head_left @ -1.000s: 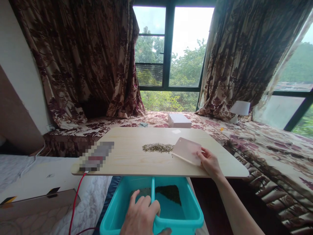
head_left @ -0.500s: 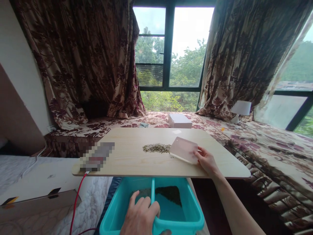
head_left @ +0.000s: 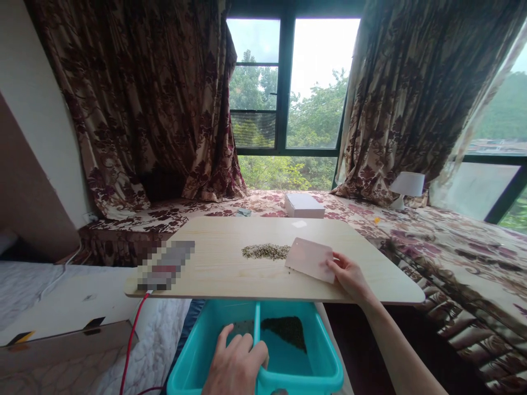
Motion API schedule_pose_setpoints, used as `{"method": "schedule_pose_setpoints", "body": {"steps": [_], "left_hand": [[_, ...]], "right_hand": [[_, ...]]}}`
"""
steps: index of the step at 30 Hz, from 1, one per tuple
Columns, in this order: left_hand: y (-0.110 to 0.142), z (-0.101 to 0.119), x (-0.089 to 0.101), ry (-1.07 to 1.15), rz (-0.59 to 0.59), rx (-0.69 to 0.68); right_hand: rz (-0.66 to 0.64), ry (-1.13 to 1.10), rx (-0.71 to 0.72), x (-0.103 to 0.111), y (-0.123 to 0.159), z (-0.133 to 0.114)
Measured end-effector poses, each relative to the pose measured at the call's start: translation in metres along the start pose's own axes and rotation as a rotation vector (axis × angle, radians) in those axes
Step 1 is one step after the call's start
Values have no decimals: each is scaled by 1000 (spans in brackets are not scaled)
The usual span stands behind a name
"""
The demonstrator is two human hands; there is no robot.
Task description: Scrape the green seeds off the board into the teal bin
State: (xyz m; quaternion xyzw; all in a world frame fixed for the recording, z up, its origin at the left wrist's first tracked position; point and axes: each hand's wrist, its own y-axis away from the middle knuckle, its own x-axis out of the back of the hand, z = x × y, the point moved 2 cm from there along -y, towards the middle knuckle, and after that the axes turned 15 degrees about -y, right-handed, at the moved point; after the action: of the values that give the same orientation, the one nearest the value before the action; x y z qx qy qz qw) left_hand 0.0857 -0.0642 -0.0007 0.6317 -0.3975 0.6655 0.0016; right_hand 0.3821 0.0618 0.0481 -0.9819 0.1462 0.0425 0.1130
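Note:
My right hand [head_left: 349,274] pinches the right end of a thin, pale translucent plastic scraper [head_left: 309,260], tilted over the tabletop. The scraper's left edge meets a small heap of speckled greenish-brown beans or seeds [head_left: 263,252] on the light wooden table [head_left: 214,274]. A few loose grains lie by its lower edge. Below the table's near edge, my left hand [head_left: 239,356] is closed over the divider of a teal two-compartment bin [head_left: 329,351]. Dark grains [head_left: 288,329] lie in the right compartment; a smaller greyish patch shows in the left one, partly behind my fingers.
A blurred-out device [head_left: 167,266] with a red cable [head_left: 130,345] lies on the table's left end. Beyond the table, a white box [head_left: 304,206] and a small lamp [head_left: 405,186] stand on the flowered window seat. A flat carton [head_left: 69,318] rests on the bed at left.
The scraper has turned slightly, now showing its face more flatly, still at the heap's right end. My left hand stays on the bin. The whole view has shifted a little.

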Motion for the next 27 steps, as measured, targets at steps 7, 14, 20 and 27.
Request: {"method": "schedule_pose_setpoints", "body": {"steps": [7,14,20,27], "left_hand": [[-1,-3,-1,43,21,16],[2,3,-7,-6,35,133],[2,7,-9,-22,19,110],[5,-1,-9,66,-4,71]], "right_hand": [[-158,-54,-191,-1,31,-8],[146,-9,-11,16,17,-11],[388,78,54,23,-3,2],[323,56,52,21,-2,9]]}}
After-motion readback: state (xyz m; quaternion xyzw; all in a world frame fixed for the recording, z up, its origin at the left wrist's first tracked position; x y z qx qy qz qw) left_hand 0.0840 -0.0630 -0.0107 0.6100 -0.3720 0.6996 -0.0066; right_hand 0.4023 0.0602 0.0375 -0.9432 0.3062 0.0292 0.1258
